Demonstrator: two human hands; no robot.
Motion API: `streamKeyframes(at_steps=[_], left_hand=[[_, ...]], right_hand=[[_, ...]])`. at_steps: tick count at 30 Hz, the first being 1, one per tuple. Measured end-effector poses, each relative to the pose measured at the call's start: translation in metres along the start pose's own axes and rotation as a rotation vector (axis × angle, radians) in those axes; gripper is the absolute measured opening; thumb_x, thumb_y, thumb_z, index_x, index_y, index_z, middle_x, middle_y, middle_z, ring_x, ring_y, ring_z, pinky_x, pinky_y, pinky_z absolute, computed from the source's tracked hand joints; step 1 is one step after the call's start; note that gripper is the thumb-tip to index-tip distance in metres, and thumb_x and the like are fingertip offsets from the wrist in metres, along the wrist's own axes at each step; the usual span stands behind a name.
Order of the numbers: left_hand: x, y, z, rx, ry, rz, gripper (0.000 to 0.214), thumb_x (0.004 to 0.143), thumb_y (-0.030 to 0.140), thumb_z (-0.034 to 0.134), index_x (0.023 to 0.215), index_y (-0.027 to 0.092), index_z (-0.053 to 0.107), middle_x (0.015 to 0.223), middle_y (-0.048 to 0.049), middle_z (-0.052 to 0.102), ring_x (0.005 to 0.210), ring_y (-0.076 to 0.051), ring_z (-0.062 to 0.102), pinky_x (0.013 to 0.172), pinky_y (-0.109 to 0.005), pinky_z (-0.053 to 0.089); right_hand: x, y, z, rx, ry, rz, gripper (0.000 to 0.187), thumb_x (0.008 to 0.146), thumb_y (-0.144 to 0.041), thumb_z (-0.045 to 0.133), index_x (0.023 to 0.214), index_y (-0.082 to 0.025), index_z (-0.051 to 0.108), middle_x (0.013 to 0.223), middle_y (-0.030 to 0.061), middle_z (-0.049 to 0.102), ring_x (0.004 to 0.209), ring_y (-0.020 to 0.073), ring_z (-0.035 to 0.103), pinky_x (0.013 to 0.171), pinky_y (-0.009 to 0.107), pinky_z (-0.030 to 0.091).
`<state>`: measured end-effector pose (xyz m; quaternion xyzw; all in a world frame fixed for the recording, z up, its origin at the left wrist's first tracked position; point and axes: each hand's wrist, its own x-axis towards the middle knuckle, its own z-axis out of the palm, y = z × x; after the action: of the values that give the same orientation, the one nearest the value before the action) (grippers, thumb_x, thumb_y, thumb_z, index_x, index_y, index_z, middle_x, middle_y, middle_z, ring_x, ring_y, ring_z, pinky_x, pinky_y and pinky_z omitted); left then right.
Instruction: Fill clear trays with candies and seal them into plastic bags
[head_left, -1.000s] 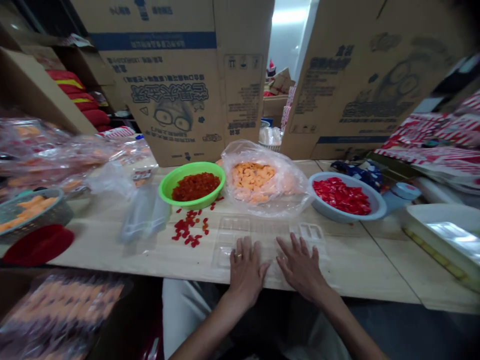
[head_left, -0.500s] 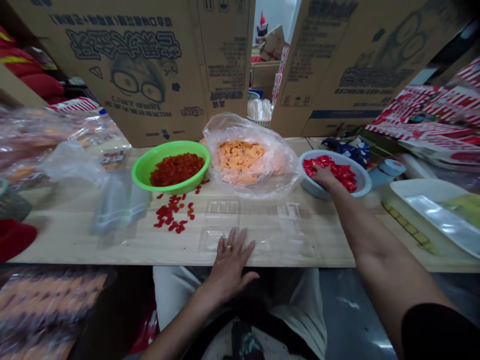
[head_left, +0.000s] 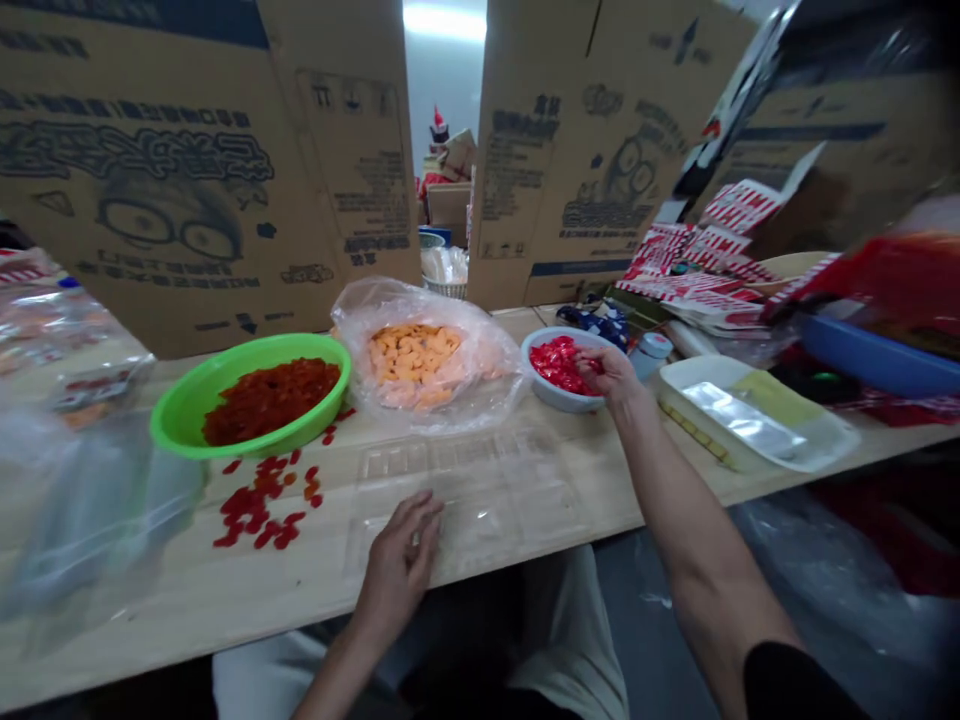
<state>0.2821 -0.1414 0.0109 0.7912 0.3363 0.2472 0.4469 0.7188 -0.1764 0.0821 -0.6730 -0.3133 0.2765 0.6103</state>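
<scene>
My left hand rests at the near left edge of the clear plastic trays, its fingers stretched out and holding nothing. Over the right side of a pale blue bowl, my right hand has its fingers pinched together. Small shiny red packets fill that bowl. Whether a packet is between my right fingertips is hard to make out. Left of the bowl, an open clear plastic bag holds orange pieces. A green bowl contains dark red-orange pieces.
Loose red pieces lie on the wooden table before the green bowl. Clear plastic sleeves are at the left. A white tub stands at the right. Large cardboard boxes line the back edge.
The view has turned to the right. My right hand has drawn back from among the red packets to the bowl's right side, fingers now pinched. My left fingers have gone from spread to close together.
</scene>
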Motion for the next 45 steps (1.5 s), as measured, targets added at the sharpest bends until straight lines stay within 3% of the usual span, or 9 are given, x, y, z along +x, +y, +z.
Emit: streamKeyframes(at_steps=[6,9,12,17,22,30,35,38,45], left_hand=[[0.057,0.048,0.011,-0.96,-0.185,-0.493,0.052,0.085,0.058,0.065,0.112,0.014,0.066,0.113,-0.0147,0.071,0.098,-0.022,0.07,0.083,-0.033,0.058],[0.074,0.039,0.012,-0.957,-0.114,-0.461,0.051,0.074,0.049,0.079,0.108,0.013,0.069,0.097,-0.0092,0.073,0.077,-0.014,0.068,0.07,-0.024,0.054],[0.072,0.01,-0.004,-0.759,-0.03,-0.432,0.048,0.066,0.039,0.084,0.103,0.01,0.072,0.078,-0.0032,0.07,0.062,-0.009,0.058,0.06,-0.021,0.047],[0.057,-0.037,-0.057,-0.208,0.079,-0.387,0.029,0.077,0.029,0.067,0.099,0.012,0.075,0.068,-0.0005,0.066,0.059,-0.011,0.053,0.056,-0.021,0.04],[0.053,-0.054,-0.085,0.213,-0.037,-0.275,0.022,0.077,0.014,0.058,0.09,0.015,0.076,0.074,-0.0012,0.07,0.069,-0.015,0.06,0.065,-0.023,0.043],[0.041,-0.056,-0.059,0.602,0.031,-0.151,0.021,0.087,0.018,0.057,0.098,0.016,0.075,0.099,-0.0098,0.064,0.086,-0.02,0.06,0.077,-0.03,0.048],[0.015,-0.056,-0.051,0.665,-0.065,0.225,0.03,0.099,0.024,0.043,0.105,0.018,0.072,0.106,-0.0105,0.063,0.098,-0.021,0.059,0.091,-0.035,0.047],[0.012,-0.055,-0.048,0.631,-0.054,0.264,0.032,0.1,0.025,0.041,0.11,0.018,0.07,0.114,-0.0117,0.064,0.102,-0.021,0.061,0.092,-0.036,0.048],[0.026,-0.042,-0.027,0.664,-0.284,0.285,0.04,0.101,0.032,0.039,0.134,0.017,0.057,0.144,-0.0135,0.053,0.134,-0.027,0.049,0.111,-0.044,0.04]], right_hand=[[-0.081,0.0,0.112,0.258,-0.484,0.278,0.024,0.057,-0.021,0.07,0.079,-0.014,0.069,0.056,-0.0015,0.055,0.044,0.0057,0.035,0.038,0.018,0.025],[-0.114,0.013,0.17,0.255,-0.613,0.38,0.017,0.054,-0.02,0.068,0.07,-0.013,0.067,0.054,0.0005,0.058,0.043,0.0071,0.039,0.037,0.019,0.028],[-0.126,0.025,0.196,0.232,-0.617,0.381,0.016,0.057,-0.021,0.067,0.072,-0.015,0.067,0.054,-0.0007,0.057,0.044,0.0082,0.041,0.037,0.02,0.032],[-0.125,0.036,0.192,0.237,-0.675,0.41,0.024,0.061,-0.021,0.07,0.084,-0.015,0.067,0.057,-0.0036,0.054,0.045,0.0068,0.038,0.037,0.019,0.029],[-0.132,0.042,0.209,0.296,-0.794,0.426,0.024,0.062,-0.024,0.072,0.083,-0.015,0.067,0.06,-0.0022,0.057,0.044,0.0065,0.039,0.036,0.019,0.026],[-0.136,0.047,0.243,0.117,-0.89,0.385,0.024,0.064,-0.027,0.068,0.085,-0.016,0.067,0.06,-0.0023,0.06,0.043,0.0058,0.034,0.036,0.018,0.018],[-0.111,0.031,0.189,-0.001,-0.635,0.265,0.023,0.068,-0.026,0.062,0.088,-0.016,0.066,0.071,0.0005,0.062,0.046,0.007,0.037,0.04,0.02,0.022],[-0.097,0.025,0.159,-0.281,-0.538,0.085,0.029,0.066,-0.016,0.054,0.092,-0.017,0.067,0.076,0.0012,0.062,0.057,0.0107,0.048,0.048,0.022,0.033],[-0.121,0.042,0.186,-1.004,-0.992,-0.447,0.056,0.062,-0.001,0.054,0.115,-0.015,0.067,0.106,0.0106,0.068,0.095,0.0245,0.062,0.083,0.033,0.046]])
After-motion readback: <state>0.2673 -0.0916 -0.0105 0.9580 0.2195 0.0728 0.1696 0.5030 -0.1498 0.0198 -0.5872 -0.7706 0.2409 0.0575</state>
